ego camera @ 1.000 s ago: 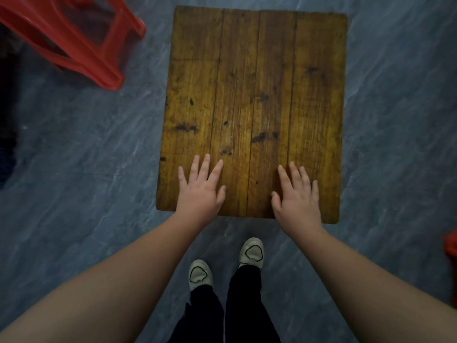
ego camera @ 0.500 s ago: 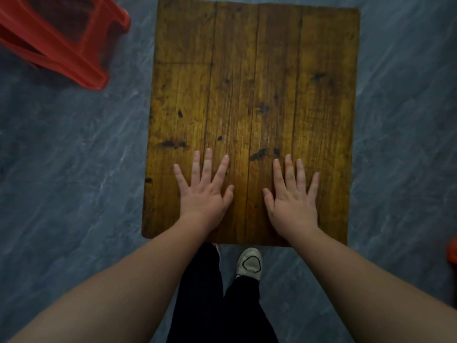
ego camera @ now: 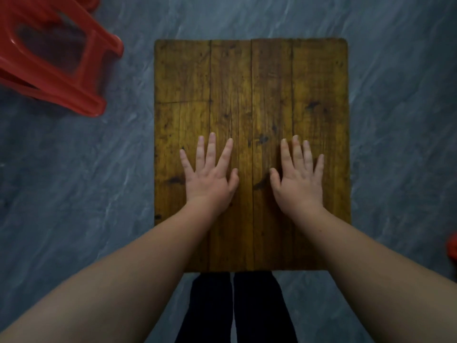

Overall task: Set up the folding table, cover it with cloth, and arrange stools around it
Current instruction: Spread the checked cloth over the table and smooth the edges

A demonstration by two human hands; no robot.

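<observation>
Black trouser legs (ego camera: pixel 210 305) come first, right behind the near edge of the wooden tabletop (ego camera: pixel 249 82). Both my hands rest flat on the wood, fingers straight and spread, gripping nothing: left hand (ego camera: pixel 210 179) left of the middle seam, right hand (ego camera: pixel 298 184) right of it, about level. The planks run lengthways straight away from me. No cloth covers them; I judge that comes next. Farther off on the floor (ego camera: pixel 74 194), ahead to my left, sits the red stool (ego camera: pixel 57 70), nearer my left arm.
</observation>
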